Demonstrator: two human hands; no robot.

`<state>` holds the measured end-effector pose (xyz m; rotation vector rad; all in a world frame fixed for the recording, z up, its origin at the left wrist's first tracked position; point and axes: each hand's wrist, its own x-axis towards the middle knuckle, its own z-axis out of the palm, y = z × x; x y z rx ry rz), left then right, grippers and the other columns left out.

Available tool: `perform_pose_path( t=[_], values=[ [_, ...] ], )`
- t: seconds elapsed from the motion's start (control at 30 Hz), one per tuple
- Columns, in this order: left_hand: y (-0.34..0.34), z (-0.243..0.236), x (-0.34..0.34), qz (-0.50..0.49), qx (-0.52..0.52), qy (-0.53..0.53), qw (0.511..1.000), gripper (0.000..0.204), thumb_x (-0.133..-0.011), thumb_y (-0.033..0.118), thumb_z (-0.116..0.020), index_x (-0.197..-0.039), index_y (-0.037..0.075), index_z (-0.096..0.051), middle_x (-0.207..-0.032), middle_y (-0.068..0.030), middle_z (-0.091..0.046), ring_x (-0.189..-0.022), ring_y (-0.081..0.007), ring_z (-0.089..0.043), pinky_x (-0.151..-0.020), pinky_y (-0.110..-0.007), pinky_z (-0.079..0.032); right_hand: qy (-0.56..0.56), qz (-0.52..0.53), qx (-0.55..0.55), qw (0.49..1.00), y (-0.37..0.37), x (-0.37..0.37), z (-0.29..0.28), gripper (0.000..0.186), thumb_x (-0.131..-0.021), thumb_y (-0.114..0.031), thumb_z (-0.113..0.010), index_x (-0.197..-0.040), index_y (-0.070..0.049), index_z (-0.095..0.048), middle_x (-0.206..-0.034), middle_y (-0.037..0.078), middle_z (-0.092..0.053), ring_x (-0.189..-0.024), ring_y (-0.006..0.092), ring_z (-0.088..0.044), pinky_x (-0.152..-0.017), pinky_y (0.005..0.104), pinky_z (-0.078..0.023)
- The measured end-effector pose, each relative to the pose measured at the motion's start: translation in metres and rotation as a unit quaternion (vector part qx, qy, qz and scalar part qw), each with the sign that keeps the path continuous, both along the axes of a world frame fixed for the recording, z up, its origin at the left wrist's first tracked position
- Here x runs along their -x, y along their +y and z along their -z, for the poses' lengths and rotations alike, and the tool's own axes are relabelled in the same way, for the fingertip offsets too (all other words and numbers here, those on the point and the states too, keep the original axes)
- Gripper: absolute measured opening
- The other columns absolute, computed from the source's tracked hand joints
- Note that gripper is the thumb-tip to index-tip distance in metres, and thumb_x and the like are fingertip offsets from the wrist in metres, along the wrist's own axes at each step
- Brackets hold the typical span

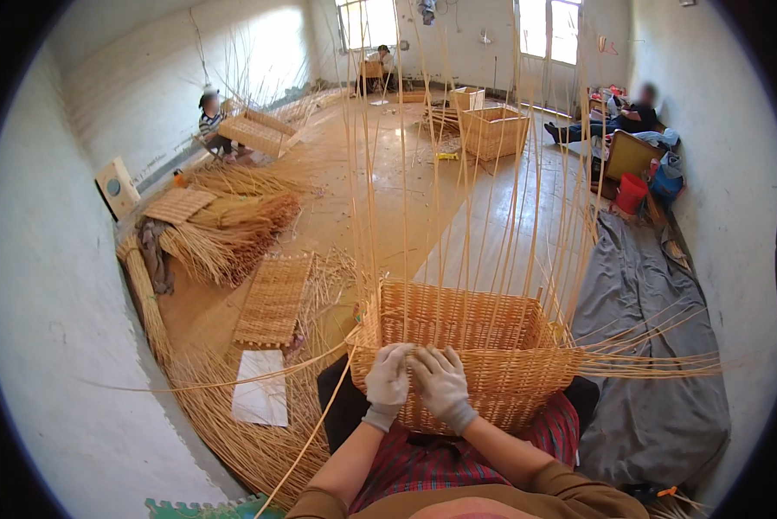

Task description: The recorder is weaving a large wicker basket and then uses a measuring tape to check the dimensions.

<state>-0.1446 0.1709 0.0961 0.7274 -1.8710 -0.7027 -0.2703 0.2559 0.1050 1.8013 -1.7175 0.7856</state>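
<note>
A rectangular woven wicker basket [505,381] rests on my lap over a red and dark striped cloth, with long pale stakes rising from it and more bending out sideways. My left hand [387,381], in a light grey glove, is closed at the near rim, its fingertips pressed to the weave at the left. Beside it, my gloved right hand [440,389] has bent fingers gripping that same rim, close to the left hand. Whether a loose strand is between my fingertips is too small to tell.
Willow rods [233,450], woven panels [272,298] and a white board [259,389] lie left. A grey sheet [652,415] lies right, near a red bucket [631,190]. Three co-workers [211,121] sit along the walls; finished baskets [492,134] stand farther back.
</note>
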Motion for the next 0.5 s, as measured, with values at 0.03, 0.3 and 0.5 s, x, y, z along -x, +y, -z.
perform_pose_path(
  t=[0.03, 0.3, 0.5],
  values=[
    [-0.003, 0.01, 0.017, -0.008, -0.005, 0.004, 1.0, 0.03, -0.094, 0.013, -0.068, -0.124, 0.012, -0.068, -0.116, -0.0155, -0.065, -0.11, -0.0286, -0.065, -0.094, -0.037, -0.054, -0.138, -0.056, -0.052, 0.988, 0.021, 0.001, 0.009, 0.034, -0.091, -0.013, -0.065, -0.123, -0.005, -0.06, -0.111, 0.021, -0.067, -0.1, 0.0277, -0.068, -0.093, 0.0433, -0.052],
    [-0.034, 0.015, 0.066, 0.074, -0.289, -0.177, 0.938, 0.027, -0.101, 0.03, -0.063, -0.104, 0.003, -0.066, -0.072, -0.0075, -0.064, -0.07, -0.0177, -0.062, -0.069, -0.035, -0.052, -0.48, -0.135, 0.118, 0.859, -0.025, 0.074, -0.024, 0.048, -0.097, 0.001, -0.061, -0.143, -0.005, -0.049, -0.123, 0.012, -0.064, -0.113, 0.0164, -0.062, -0.089, 0.0315, -0.053],
    [-0.013, -0.024, 0.077, 0.031, -0.281, -0.198, 0.939, 0.032, -0.099, 0.034, -0.066, -0.099, 0.002, -0.067, -0.075, -0.0074, -0.065, -0.073, -0.0173, -0.06, -0.07, -0.031, -0.049, -0.681, -0.38, 0.236, 0.58, -0.044, 0.112, -0.024, 0.065, -0.095, 0.005, -0.046, -0.156, -0.009, -0.029, -0.113, 0.014, -0.066, -0.094, 0.0195, -0.067, -0.078, 0.027, -0.054]
  ],
)
